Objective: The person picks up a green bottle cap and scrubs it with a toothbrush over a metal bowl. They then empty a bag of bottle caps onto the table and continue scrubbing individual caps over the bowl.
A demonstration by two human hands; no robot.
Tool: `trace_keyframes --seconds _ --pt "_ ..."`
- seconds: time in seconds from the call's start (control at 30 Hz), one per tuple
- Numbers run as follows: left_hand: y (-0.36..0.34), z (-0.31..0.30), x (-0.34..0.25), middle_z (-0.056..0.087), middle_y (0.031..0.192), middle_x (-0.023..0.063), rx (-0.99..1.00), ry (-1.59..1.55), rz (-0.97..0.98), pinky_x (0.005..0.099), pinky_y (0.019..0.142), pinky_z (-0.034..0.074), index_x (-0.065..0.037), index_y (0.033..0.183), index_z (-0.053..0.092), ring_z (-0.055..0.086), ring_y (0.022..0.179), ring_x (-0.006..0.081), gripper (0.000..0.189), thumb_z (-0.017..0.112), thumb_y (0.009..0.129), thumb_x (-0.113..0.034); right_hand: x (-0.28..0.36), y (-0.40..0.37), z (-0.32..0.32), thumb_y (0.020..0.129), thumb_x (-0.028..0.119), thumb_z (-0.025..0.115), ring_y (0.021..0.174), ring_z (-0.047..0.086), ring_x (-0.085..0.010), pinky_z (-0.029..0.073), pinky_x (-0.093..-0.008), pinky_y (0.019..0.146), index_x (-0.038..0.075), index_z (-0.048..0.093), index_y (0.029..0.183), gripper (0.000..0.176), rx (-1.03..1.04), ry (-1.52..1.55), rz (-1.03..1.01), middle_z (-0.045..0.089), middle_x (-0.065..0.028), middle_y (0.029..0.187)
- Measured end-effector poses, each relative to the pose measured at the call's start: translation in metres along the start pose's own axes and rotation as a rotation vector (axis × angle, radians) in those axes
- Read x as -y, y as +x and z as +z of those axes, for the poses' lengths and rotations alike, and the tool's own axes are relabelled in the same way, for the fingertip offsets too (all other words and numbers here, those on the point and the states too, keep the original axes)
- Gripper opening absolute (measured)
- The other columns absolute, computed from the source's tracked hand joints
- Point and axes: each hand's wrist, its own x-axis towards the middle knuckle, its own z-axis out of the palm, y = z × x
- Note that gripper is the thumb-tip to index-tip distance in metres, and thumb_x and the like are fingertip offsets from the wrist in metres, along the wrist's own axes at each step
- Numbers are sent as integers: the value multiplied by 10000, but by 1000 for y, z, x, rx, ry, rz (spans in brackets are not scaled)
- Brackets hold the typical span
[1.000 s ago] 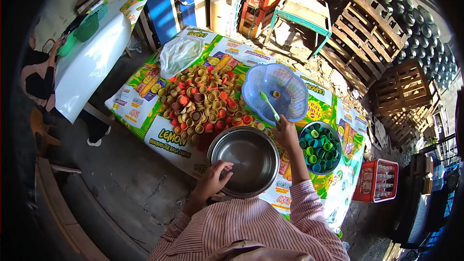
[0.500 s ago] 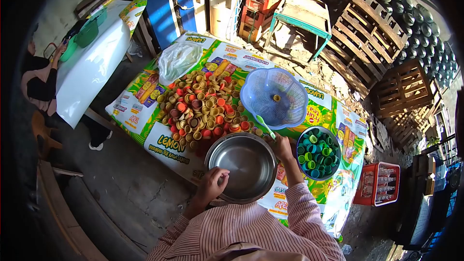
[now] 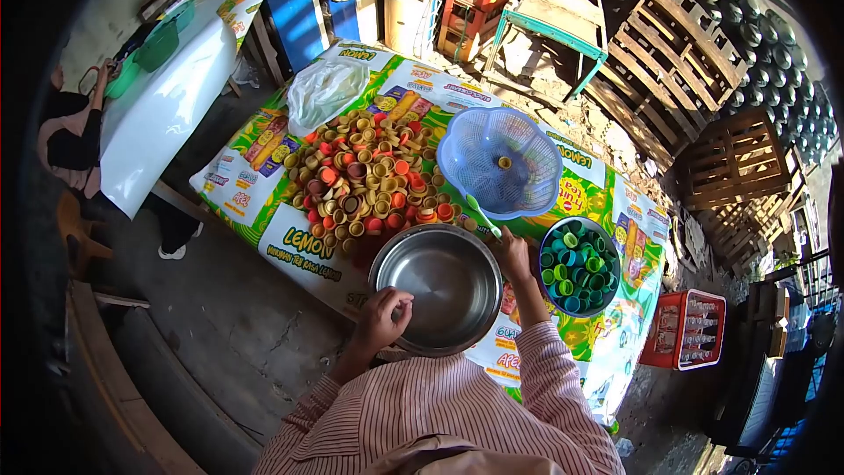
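Observation:
A round steel basin [image 3: 431,299] stands at the near table edge in front of me. My left hand [image 3: 383,317] is over its left rim, fingers curled and pressed together; whatever they hold, if anything, is hidden. To the basin's right, my right hand [image 3: 513,257] is closed around a slim light-green tool [image 3: 483,214], whose far end points at the blue-violet plastic basket [image 3: 457,158]. One yellowish cap [image 3: 504,163] lies in that basket. A heap of yellow, orange and red bottle caps [image 3: 374,180] spreads behind the basin. Green and teal caps [image 3: 576,268] fill a bowl [image 3: 547,296] at right.
A white plastic bag [image 3: 327,92] lies behind the heap on the printed table cover [image 3: 303,277]. At far left another person [image 3: 75,145] is beside a white-covered table [image 3: 171,114]. A red crate [image 3: 684,330], wooden pallets [image 3: 677,62] and a green-framed table [image 3: 556,18] stand around.
The view has shifted slightly. Both hands stay in nearly the same places, the right one still around the green tool. At far left the other person has moved a little.

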Motion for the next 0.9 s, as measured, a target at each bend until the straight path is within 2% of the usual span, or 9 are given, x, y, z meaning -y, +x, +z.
trace_keyframes --seconds 0.27,0.4,0.43,0.47,0.53,0.57,0.7,0.8,0.9 --pt "1 3 1 550 730 69 -22 -58 -75 281 602 470 -23 849 538 574 660 188 147 592 714 3 28 -35 -25 790 56 540 577 541 -385 412 -399 486 -11 437 766 125 -154 64 109 529 -223 647" --pt "12 2 -20 556 801 74 -28 -78 -146 276 608 467 -23 957 523 572 671 176 248 598 722 -4 72 -53 -51 796 13 522 603 513 -407 384 -439 515 -15 439 791 88 -297 147 168 507 -211 628" --pt "13 5 -19 555 856 70 38 -137 -204 245 629 466 -27 1048 499 575 708 136 301 597 763 -27 79 -56 -55 778 -12 538 584 504 -396 390 -424 512 -7 444 787 95 -311 124 71 505 -193 627" --pt "16 10 -21 555 856 70 41 -140 -204 245 629 466 -27 1048 499 575 708 136 301 597 763 -27 90 -61 -59 764 -25 553 561 514 -353 395 -396 502 -4 467 803 97 -262 152 83 512 -170 624" --pt "29 23 -35 550 907 59 154 -706 -372 214 664 468 -35 1124 465 577 774 106 325 572 818 -58 118 -67 -70 729 -79 563 524 501 -219 406 -300 497 21 413 762 183 -101 290 150 575 -112 736" --pt "35 20 -46 542 935 42 276 -791 -493 202 712 469 -39 1178 426 568 842 97 341 531 855 -66 122 -70 -70 722 -85 572 522 468 -178 397 -286 492 31 392 746 216 -69 279 88 577 -97 764" --pt "36 40 -42 541 939 30 345 -877 -293 214 771 458 -33 1157 443 557 888 92 319 531 850 -39 140 -81 -68 734 -42 582 588 556 -243 421 -318 520 4 511 907 192 91 402 158 547 -113 690" --pt "31 38 -25 532 981 57 299 -742 -239 235 802 463 -17 1072 466 561 924 137 280 568 811 -9 138 -89 -63 796 -32 509 605 591 -239 443 -309 544 2 498 874 85 97 294 178 595 -132 722" --pt "33 29 -5 513 1005 96 170 -503 -172 273 799 491 -4 975 424 553 971 183 286 593 750 48 136 -94 -73 823 -21 480 603 605 -225 450 -304 549 -3 489 871 52 -65 294 217 617 -123 727"
